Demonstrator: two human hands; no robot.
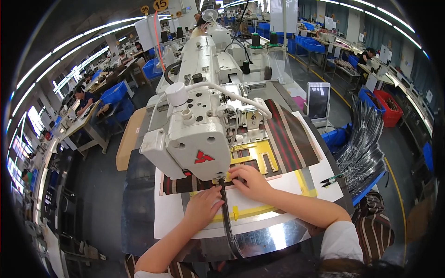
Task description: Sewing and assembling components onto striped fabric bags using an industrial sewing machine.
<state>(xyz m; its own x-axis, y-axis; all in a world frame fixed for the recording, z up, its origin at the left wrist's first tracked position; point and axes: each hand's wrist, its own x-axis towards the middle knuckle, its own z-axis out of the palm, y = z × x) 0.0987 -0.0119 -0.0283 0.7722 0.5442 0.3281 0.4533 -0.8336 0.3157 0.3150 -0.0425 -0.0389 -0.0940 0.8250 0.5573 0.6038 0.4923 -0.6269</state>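
A long, narrow black strap runs from beneath the white sewing machine head toward me, over the table's near edge. My left hand lies left of the strap, thumb apart from the fingers, fingertips at its edge close under the head. On the other side, my right hand rests with bent fingers and thumb apart, tips beside the needle area. A yellow slotted clamp plate presses on dark striped fabric beyond that hand. The head hides the needle and the strap's far end.
White sheeting with yellow tape covers the table. A black-and-green pen-like tool lies at right. Farther right stand a tablet-like screen and a pile of shiny dark strips. Other people work at distant tables.
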